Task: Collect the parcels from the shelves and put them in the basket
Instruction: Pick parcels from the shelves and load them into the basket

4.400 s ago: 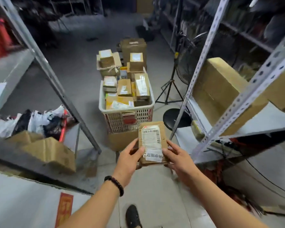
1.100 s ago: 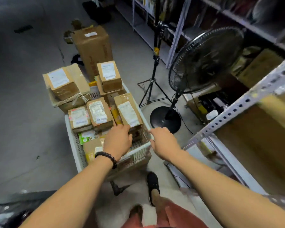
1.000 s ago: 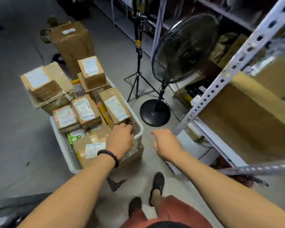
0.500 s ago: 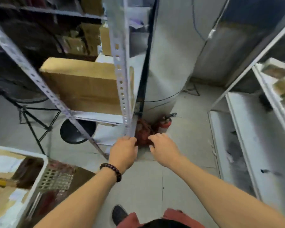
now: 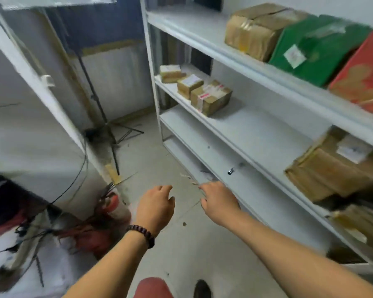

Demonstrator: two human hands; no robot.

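Observation:
Three small brown parcels sit in a row on a white shelf: a flat one, a middle one and a taped one. A larger brown parcel lies on the same shelf at the right. My left hand, with a bead bracelet on the wrist, and my right hand both hover empty over the floor, fingers loosely curled, well below and in front of the small parcels. The basket is out of view.
The top shelf carries a taped brown box, a green box and a red box. A tripod stand stands by the far wall. A red fire extinguisher and tangled cables lie at the lower left.
I put the parcel into the basket, let go, and turned right away from it. The view now faces the white shelves, and both hands are empty.

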